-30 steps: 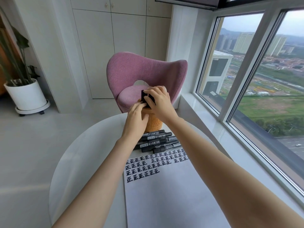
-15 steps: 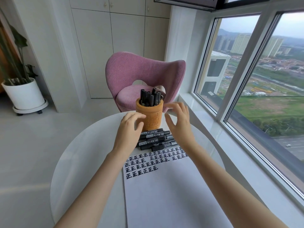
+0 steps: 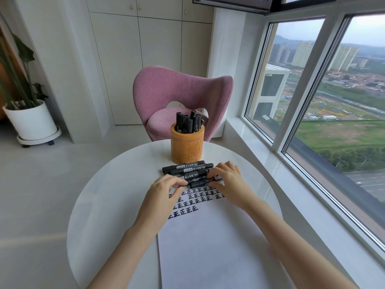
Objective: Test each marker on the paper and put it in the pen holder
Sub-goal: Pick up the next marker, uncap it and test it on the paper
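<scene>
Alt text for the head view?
The left hand and right hand touch the nearest of several black markers lying on a round white table, between a paper sheet with rows of test marks and a tan pen holder holding more markers. A pink chair stands behind; windows run along the right.

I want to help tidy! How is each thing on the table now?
Carved orange-brown cylindrical pen holder: upright, holding standing black markers.
Row of black capped markers: lying flat by the holder.
Nearest black marker: lying, held at both ends.
White paper sheet: flat, marked on top, blank below.
Left hand: pinches nearest marker's left end.
Right hand: grips its right end.
</scene>
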A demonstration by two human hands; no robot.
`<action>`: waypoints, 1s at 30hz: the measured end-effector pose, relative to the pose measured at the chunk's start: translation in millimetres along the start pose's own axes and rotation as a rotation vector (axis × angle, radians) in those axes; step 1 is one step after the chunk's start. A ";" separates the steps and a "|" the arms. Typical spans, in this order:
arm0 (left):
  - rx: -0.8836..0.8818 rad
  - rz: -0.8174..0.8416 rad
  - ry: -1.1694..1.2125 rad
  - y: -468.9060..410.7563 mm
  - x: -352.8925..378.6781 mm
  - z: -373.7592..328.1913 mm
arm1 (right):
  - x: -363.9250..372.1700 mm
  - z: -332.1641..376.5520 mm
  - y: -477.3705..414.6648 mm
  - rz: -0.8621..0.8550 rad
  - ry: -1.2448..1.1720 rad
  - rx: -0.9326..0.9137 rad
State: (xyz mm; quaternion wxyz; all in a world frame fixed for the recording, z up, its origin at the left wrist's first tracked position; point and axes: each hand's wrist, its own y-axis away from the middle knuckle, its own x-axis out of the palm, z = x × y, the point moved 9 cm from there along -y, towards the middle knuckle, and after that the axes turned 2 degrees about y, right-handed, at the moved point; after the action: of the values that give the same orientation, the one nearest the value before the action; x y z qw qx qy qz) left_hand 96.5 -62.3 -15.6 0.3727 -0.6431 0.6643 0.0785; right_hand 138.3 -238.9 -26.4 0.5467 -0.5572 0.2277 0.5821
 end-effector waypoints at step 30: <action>0.040 0.111 0.011 28.5 7.4 -43.9 | -15.8 61.7 39.1 0.024 -1.256 0.354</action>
State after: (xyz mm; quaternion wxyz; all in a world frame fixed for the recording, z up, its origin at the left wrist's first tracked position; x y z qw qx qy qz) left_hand 54.0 -89.3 0.5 0.3770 -0.5981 0.7025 0.0822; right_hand 75.3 -202.7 -8.7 0.6527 -0.0099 -0.0362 0.7567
